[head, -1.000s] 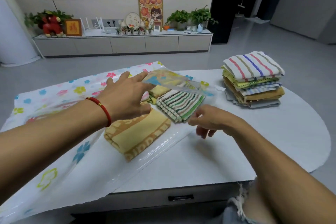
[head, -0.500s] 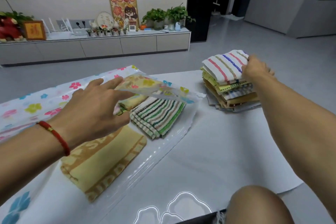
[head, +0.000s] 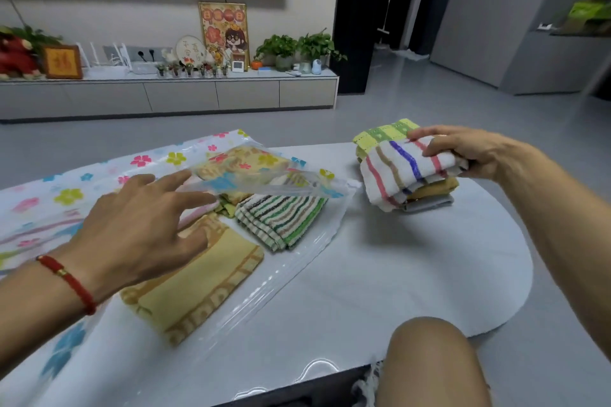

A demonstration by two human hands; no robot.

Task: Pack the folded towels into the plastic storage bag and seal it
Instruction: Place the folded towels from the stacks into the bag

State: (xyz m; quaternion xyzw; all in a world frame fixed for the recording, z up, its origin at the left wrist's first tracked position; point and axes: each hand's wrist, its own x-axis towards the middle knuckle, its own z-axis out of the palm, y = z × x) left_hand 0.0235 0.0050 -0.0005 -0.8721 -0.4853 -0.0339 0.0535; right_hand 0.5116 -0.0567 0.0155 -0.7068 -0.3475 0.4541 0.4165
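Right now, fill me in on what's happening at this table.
A person is packing folded towels into a flower-printed plastic storage bag. The left hand lifts the bag's open flap, with a yellow towel and a green-striped towel already at its mouth. The right hand grips the multicolour-striped towel atop the stack.

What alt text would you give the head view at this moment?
A person's right hand grips a striped folded towel atop a towel stack, while the left hand lifts the flap of a flowered plastic storage bag. Yellow and green-striped towels already lie in the bag's mouth on a white table.
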